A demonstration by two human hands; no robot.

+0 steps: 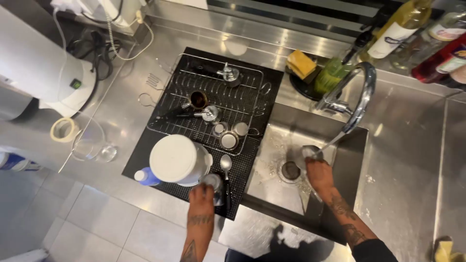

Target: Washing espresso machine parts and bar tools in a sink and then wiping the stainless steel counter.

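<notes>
head view looks down on a steel counter with a sink (272, 194) at the right and a black mat (145, 160) at the left. the left hand (203, 195) is closed around a small metal cup (212, 181) at the near edge of the mat, just beside a spoon (226, 165) and a white tub (177, 159). the right hand (319, 173) is over the sink, gripping a shiny metal piece (308, 152) under the stream from the tap (357, 97), near the drain (291, 170). a wire rack (213, 104) sits on the far part of the mat, holding small metal parts. a blue-capped bottle (145, 176) lies left of the tub. a yellow sponge (301, 64) and a green bottle (331, 75) stand behind the sink. a glass (90, 145) and a tape roll (64, 129) are at the far left.
</notes>
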